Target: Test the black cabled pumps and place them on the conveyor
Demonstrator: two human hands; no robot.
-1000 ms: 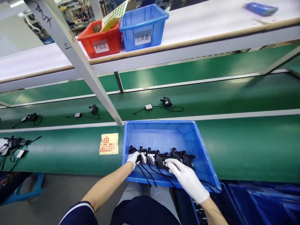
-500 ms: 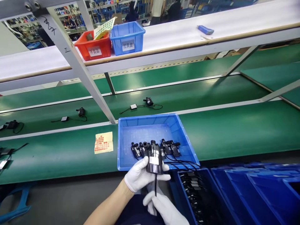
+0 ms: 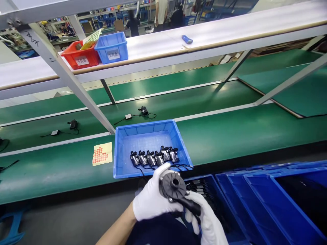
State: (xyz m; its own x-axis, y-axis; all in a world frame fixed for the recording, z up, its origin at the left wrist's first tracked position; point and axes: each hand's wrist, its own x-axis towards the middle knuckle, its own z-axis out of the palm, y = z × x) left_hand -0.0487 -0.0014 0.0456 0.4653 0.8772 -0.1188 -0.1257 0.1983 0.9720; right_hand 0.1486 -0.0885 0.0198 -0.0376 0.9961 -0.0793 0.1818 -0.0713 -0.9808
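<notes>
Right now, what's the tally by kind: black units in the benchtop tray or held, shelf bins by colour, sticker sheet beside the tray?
Black units in tray: 6
Held black unit: 1
Red bin: 1
Blue bin: 1
Sticker sheet: 1
Total: 10

Red bin [image 3: 81, 56] beside sm. blue bin [image 3: 111, 49] on wht shelf [image 3: 153, 41].

six pumps [image 3: 151, 158] in tray [image 3: 145, 141], one held pump [image 3: 172, 190], one red bin [image 3: 81, 58], one red-dotted sheet [image 3: 102, 154]

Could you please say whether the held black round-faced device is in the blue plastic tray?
Out: white-gloved left hand and right hand hold the device nearer the camera than the tray.
</notes>
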